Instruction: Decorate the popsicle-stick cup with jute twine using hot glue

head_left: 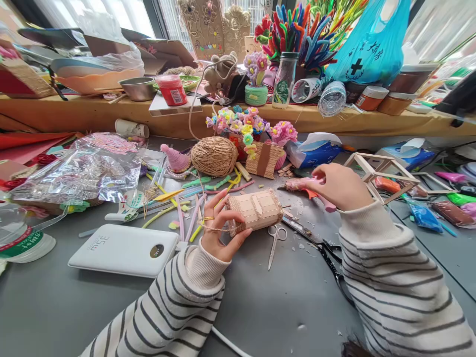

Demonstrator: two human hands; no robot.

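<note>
My left hand [219, 233] is closed around one end of a small cylinder of wooden craft sticks [267, 210], lying on its side. Twine wraps both its ends, and a pointed stick piece is fixed on its face. A twine strand passes by my ringed finger; a large ball of twine [213, 156] sits behind. My right hand [341, 186] grips a pink hot glue gun [299, 185], its dark nozzle pointing left towards the cylinder. Small white scissors [276, 242] and larger black-handled scissors [323, 244] lie below, on the grey table.
A white power bank [124, 250] rests at left, near scattered pipe cleaners [193, 218]. Bundled craft sticks [263, 159] and a tissue pack [316, 150] stand behind. At right is a wooden stick frame [385, 173]. A crowded shelf [167, 121] runs along the back.
</note>
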